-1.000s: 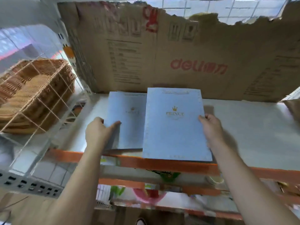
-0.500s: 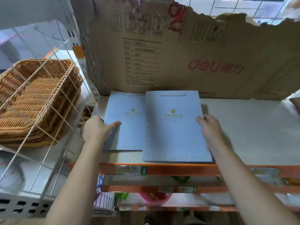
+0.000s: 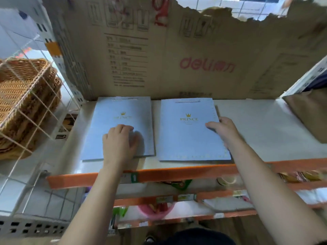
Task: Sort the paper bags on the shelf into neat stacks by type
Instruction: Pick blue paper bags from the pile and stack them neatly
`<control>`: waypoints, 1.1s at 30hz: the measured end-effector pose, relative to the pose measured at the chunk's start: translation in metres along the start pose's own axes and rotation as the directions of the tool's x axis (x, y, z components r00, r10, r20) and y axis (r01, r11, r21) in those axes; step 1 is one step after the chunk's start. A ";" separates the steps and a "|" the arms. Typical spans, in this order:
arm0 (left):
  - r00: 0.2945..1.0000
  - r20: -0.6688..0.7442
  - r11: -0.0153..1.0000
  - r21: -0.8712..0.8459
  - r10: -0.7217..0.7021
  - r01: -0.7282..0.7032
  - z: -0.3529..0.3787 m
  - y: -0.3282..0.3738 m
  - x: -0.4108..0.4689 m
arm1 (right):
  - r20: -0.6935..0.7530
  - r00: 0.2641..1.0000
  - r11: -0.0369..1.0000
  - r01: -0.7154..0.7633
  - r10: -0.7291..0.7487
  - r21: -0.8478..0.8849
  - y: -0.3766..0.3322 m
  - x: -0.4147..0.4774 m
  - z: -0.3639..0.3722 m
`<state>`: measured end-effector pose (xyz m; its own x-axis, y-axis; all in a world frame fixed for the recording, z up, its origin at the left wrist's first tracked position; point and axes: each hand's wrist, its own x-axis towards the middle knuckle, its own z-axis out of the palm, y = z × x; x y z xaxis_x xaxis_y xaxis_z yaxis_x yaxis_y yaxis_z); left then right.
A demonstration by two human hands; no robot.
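Observation:
Two flat pale-blue paper bags printed with a gold crown and "PRINCE" lie side by side on the white shelf, a narrow gap between them. My left hand rests palm down on the lower part of the left blue bag, fingers spread flat. My right hand grips the right edge of the right blue bag, thumb on top and fingers curled under the edge. A brown paper bag lies at the shelf's far right, partly cut off by the frame.
A torn cardboard sheet lines the back of the shelf. Wicker baskets sit behind a white wire grid on the left. The orange shelf lip runs along the front, with lower shelves of small goods beneath.
The right blue bag has slid off the left one and now lies apart beside it. My left hand moved from the left bag's edge onto its face.

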<state>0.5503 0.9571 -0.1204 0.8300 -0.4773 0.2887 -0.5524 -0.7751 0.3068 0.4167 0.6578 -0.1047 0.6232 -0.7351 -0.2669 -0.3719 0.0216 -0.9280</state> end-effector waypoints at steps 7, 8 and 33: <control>0.996 -0.055 0.997 -0.027 0.074 -0.076 0.008 0.030 -0.021 | -0.033 0.993 0.958 0.100 -0.112 -0.269 0.000 0.014 -0.023; 0.995 -0.060 0.996 -0.029 0.081 -0.082 0.009 0.032 -0.023 | -0.056 0.990 0.939 0.104 -0.129 -0.329 0.000 0.015 -0.023; 0.997 -0.060 0.999 -0.016 0.040 -0.042 0.013 0.035 -0.030 | -0.094 0.946 0.583 0.112 -0.311 -0.804 0.000 0.017 -0.015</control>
<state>0.5073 0.9391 -0.1307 0.8008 -0.4826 0.3547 -0.5876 -0.7478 0.3091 0.4170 0.6348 -0.1051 0.6405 -0.7656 0.0604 -0.7006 -0.6147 -0.3622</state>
